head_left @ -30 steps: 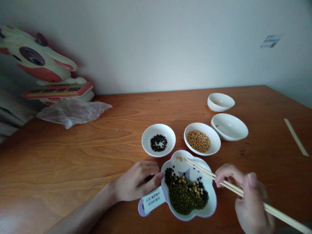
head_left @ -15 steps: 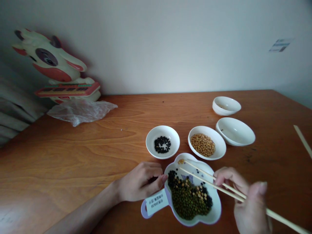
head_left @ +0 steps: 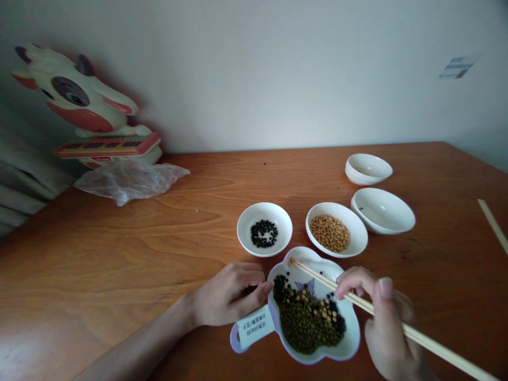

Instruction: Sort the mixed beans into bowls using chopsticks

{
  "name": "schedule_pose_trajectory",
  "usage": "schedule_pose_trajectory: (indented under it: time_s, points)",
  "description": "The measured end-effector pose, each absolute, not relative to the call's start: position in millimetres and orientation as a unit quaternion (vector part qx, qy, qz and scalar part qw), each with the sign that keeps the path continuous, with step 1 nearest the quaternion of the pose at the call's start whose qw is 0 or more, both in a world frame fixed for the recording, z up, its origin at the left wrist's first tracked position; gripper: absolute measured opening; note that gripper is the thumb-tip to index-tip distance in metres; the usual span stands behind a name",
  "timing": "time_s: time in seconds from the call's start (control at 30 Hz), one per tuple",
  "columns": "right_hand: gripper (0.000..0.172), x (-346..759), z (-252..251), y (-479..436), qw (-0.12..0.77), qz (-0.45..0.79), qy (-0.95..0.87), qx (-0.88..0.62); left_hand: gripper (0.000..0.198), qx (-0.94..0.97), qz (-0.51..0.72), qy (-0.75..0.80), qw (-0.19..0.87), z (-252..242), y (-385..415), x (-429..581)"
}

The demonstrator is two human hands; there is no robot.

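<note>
Closes chopsticks (head_left: 317,276), parted half a second ago, at yellow beans (head_left: 291,262) just beyond the left hand (head_left: 230,293). Clamps right hand (head_left: 391,323) on the chopsticks; rests left hand against the scalloped dish (head_left: 351,336) between both, grip unclear. Calls for a light, even pinch. Shows the yellow beans small, clustered.

We can't read wall label (head_left: 457,67) @ 2 o'clock, blurred. R edge cuts pale strip (head_left: 493,226) @ 3, btm edge crops chopsticks (head_left: 359,301) @ 4; tan bits (head_left: 291,262) @ tips uncountable.
</note>
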State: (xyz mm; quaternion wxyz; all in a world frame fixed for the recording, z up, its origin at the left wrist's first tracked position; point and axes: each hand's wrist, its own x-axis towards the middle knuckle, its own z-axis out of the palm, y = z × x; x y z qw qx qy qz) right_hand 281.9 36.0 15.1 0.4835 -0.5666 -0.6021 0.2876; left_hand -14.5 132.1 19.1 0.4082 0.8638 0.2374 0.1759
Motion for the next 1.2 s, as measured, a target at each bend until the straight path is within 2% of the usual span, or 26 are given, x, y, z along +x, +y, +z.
schedule_pose_trajectory:
  time_s: [0.23,0.63,0.9,1.07,1.2]
  points:
    - [0.083,286.2,12.6,38.7,0.470,0.307,-0.609,-0.561,0.039,0.861,0.173,0.236,0.416,19.5,132.1,-15.1]
    - [0.079,285.1,24.1,41.8,0.461,0.303,-0.604,-0.575,0.038,0.866,0.170,0.231,0.410,18.0,132.5,-15.5]
    - [0.084,291.0,25.4,35.7,0.476,0.295,-0.578,-0.594,0.039,0.864,0.169,0.238,0.411,19.7,132.7,-14.6]
    - [0.075,281.2,30.1,37.3,0.469,0.311,-0.574,-0.595,0.038,0.863,0.167,0.235,0.415,19.2,132.3,-15.6]
    - [0.081,271.8,26.6,37.3,0.484,0.331,-0.544,-0.601,0.037,0.861,0.171,0.235,0.417,18.1,131.8,-16.2]
